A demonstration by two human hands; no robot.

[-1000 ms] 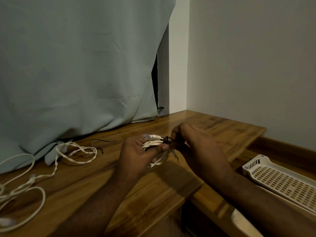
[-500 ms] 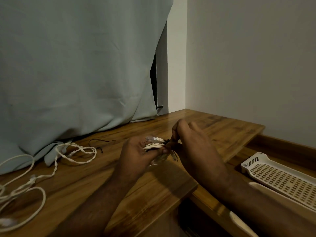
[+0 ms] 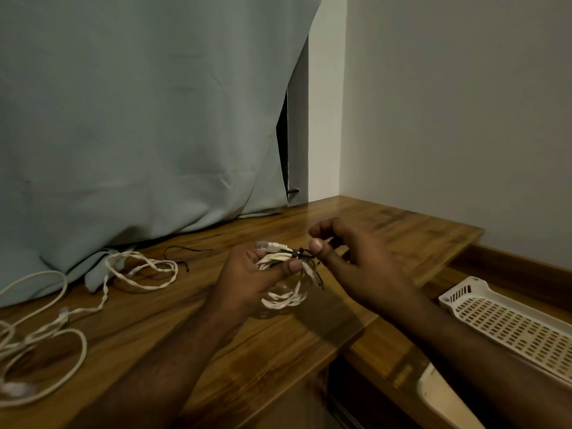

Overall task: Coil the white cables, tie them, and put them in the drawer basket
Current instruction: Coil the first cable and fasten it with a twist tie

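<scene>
My left hand (image 3: 247,277) grips a small coil of white cable (image 3: 286,297) above the wooden table (image 3: 216,351); its clear plugs (image 3: 267,245) stick out past my fingers. A thin black tie (image 3: 298,252) is wrapped round the coil at my thumb. My right hand (image 3: 356,267) pinches one end of that tie between thumb and forefinger, just right of the coil. The white slotted drawer basket (image 3: 507,326) lies low at the right, beyond the table's edge.
More loose white cables (image 3: 139,269) lie tangled at the left of the table. A spare black tie (image 3: 185,252) rests near the grey curtain (image 3: 139,119), which hangs down onto the table's back. A bare wall stands at the right.
My right hand has drawn slightly to the right and opened out a little, pulling the tie's end away from the coil. The left hand keeps its hold on the coil.
</scene>
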